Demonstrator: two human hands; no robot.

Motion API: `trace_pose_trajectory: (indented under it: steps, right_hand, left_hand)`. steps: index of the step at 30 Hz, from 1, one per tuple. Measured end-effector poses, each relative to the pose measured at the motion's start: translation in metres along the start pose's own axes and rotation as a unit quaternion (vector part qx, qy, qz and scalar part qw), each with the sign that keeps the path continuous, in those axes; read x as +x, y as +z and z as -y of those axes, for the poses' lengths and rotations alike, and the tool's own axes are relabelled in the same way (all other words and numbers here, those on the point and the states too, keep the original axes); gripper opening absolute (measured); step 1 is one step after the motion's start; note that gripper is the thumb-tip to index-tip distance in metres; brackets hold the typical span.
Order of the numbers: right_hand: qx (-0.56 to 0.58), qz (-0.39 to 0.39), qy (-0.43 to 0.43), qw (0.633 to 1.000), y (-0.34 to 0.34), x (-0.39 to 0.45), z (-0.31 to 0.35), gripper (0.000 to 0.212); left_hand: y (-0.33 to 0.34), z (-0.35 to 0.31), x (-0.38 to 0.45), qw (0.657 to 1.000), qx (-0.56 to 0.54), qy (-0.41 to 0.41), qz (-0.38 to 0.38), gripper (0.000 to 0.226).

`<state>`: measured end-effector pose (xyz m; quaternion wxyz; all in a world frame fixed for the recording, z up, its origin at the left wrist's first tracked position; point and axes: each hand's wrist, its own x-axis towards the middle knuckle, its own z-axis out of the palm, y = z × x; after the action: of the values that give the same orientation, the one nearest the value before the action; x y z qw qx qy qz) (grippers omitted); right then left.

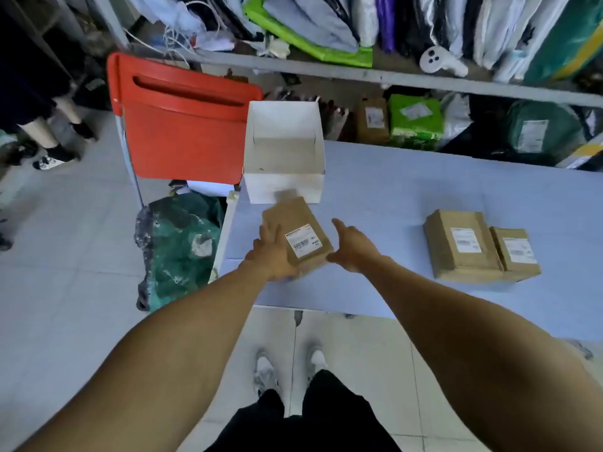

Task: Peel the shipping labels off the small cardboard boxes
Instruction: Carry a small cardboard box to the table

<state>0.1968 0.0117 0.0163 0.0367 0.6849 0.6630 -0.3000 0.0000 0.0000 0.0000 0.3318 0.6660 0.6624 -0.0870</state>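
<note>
Fig.: First box in hand, label still on, at the table's near-left corner.

I saw the small cardboard box (298, 234) tilted, its shipping label (302, 240) facing up toward me, prob. so the sticker edge could be reached. My left hand (272, 256) held the box from its left side, fingers along that edge w/ the palm under the near corner; the grip looked like a steadying hold. My right hand (352, 247) was spread wide, fingers straight, just beside the box's right edge, holding nothing; whether it touched the box I could not tell. Two more labelled boxes (479, 244) sat touching each other well to the right on the blue table (391, 197), prob. queued. An open white box (284, 151) stood just behind, approx. placed for scraps, I judged. Red chair (182, 122) at left.
</note>
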Motion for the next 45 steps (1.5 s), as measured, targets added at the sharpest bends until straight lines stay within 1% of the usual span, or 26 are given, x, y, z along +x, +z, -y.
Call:
trace_pose_trajectory:
  steps: [2,5,7,8,9,10,11,13,14,15,16,18,19,20,21,22,23,24,26,28,30,33,36,39,43,45]
  right_hand:
    - [0.004,0.029,-0.017,0.999,0.002,0.014,-0.003,0.107]
    - [-0.015,0.088,-0.053,0.995,0.009,0.037,-0.006,0.124]
    - [-0.033,0.124,-0.077,0.989,0.011,0.053,-0.004,0.128]
    - [-0.047,0.132,-0.091,0.986,0.012,0.061,-0.002,0.128]
    - [-0.058,0.139,-0.108,0.983,0.015,0.066,-0.001,0.129]
    - [-0.066,0.140,-0.125,0.980,0.020,0.072,0.001,0.129]
    - [-0.070,0.134,-0.143,0.978,0.024,0.077,0.002,0.129]
    - [-0.064,0.117,-0.171,0.976,0.030,0.082,0.007,0.125]
    - [-0.051,0.114,-0.172,0.977,0.031,0.083,0.010,0.123]
    - [-0.041,0.115,-0.176,0.977,0.031,0.084,0.013,0.123]
    - [-0.031,0.116,-0.182,0.976,0.029,0.083,0.018,0.124]
    - [-0.042,0.110,-0.210,0.971,0.028,0.079,0.034,0.127]
    - [-0.050,0.109,-0.222,0.968,0.029,0.077,0.043,0.129]
    - [-0.058,0.113,-0.241,0.962,0.029,0.074,0.056,0.131]
    - [-0.068,0.119,-0.262,0.955,0.031,0.070,0.070,0.132]
    - [-0.076,0.123,-0.287,0.947,0.033,0.063,0.088,0.132]
    - [-0.080,0.130,-0.313,0.937,0.034,0.055,0.109,0.131]
    - [-0.077,0.137,-0.335,0.929,0.037,0.049,0.126,0.129]
    - [-0.072,0.156,-0.391,0.904,0.053,0.026,0.169,0.126]
    - [-0.075,0.173,-0.438,0.879,0.080,-0.003,0.212,0.127]
    - [-0.090,0.185,-0.484,0.851,0.111,-0.037,0.252,0.127]
    - [-0.131,0.228,-0.532,0.805,0.162,-0.107,0.302,0.127]
    - [-0.157,0.263,-0.570,0.762,0.206,-0.172,0.333,0.127]
    - [-0.192,0.292,-0.615,0.707,0.247,-0.238,0.356,0.126]
    - [-0.250,0.316,-0.682,0.610,0.299,-0.330,0.377,0.122]
    - [-0.270,0.330,-0.709,0.562,0.326,-0.372,0.382,0.119]
  left_hand:
    - [0.006,-0.003,0.008,0.999,-0.032,-0.018,0.024,0.137]
    - [0.022,-0.005,0.024,0.997,-0.073,-0.020,0.034,0.142]
    - [0.032,-0.010,0.035,0.992,-0.121,-0.030,0.025,0.139]
    - [0.035,-0.014,0.038,0.985,-0.165,-0.041,0.013,0.132]
    - [0.035,-0.018,0.038,0.969,-0.235,-0.069,-0.001,0.118]
    - [0.034,-0.023,0.038,0.944,-0.310,-0.110,-0.016,0.102]
    - [0.036,-0.024,0.039,0.928,-0.341,-0.142,-0.036,0.092]
    - [0.037,-0.020,0.039,0.893,-0.414,-0.160,-0.072,0.087]
    - [0.037,-0.017,0.038,0.868,-0.461,-0.165,-0.085,0.087]
    - [0.035,-0.011,0.034,0.858,-0.478,-0.159,-0.099,0.086]
    - [0.034,-0.007,0.031,0.840,-0.512,-0.153,-0.093,0.085]
    - [0.034,0.006,0.020,0.850,-0.497,-0.134,-0.108,0.076]
    - [0.036,0.014,0.014,0.862,-0.477,-0.119,-0.124,0.069]
    - [0.033,0.020,0.005,0.867,-0.463,-0.120,-0.138,0.062]
    - [0.029,0.029,-0.007,0.880,-0.434,-0.110,-0.160,0.062]
    - [0.025,0.040,-0.022,0.885,-0.423,-0.102,-0.164,0.074]
    - [0.019,0.047,-0.038,0.884,-0.422,-0.127,-0.158,0.096]
    - [0.016,0.058,-0.050,0.891,-0.381,-0.165,-0.184,0.112]
    - [0.012,0.088,-0.087,0.870,-0.374,-0.215,-0.239,0.119]
    - [0.017,0.122,-0.133,0.847,-0.369,-0.243,-0.294,0.118]
    - [0.027,0.154,-0.181,0.812,-0.396,-0.276,-0.329,0.113]
    - [0.057,0.190,-0.267,0.757,-0.413,-0.324,-0.388,0.113]
    - [0.098,0.215,-0.339,0.716,-0.405,-0.381,-0.422,0.118]
    - [0.137,0.226,-0.403,0.675,-0.391,-0.435,-0.449,0.112]
    - [0.194,0.226,-0.481,0.578,-0.407,-0.507,-0.493,0.122]
    - [0.221,0.222,-0.516,0.535,-0.412,-0.539,-0.504,0.123]
